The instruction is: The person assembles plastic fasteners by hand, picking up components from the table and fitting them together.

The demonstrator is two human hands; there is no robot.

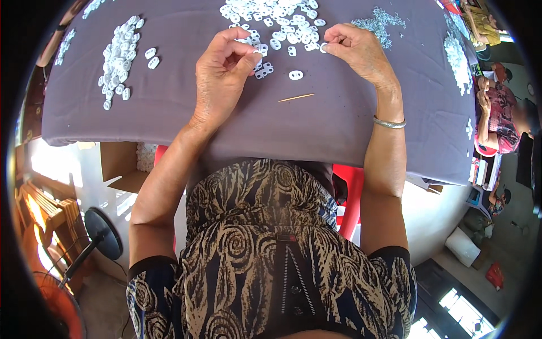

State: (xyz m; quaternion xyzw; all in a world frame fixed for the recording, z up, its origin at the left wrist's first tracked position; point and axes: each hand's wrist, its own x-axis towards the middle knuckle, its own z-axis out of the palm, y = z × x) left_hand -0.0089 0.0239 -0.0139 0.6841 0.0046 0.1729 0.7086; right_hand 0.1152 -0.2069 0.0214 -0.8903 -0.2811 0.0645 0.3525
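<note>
My left hand is closed in a pinch over the table, with a small white oval piece at its thumb tip, partly hidden by the fingers. Between the thumb and fingers of my right hand sits another white piece, seen nearly edge-on. One white two-hole piece lies flat between the hands. Below it rests a wooden toothpick. A few more pieces lie joined or touching beside my left thumb. Beyond both hands spreads a large heap of white two-hole pieces.
A grey-brown cloth covers the table. Another white heap lies to the left, and a pile of small grey-blue bits beyond my right hand. Other people sit at the right; one person wears red. A red chair is behind me.
</note>
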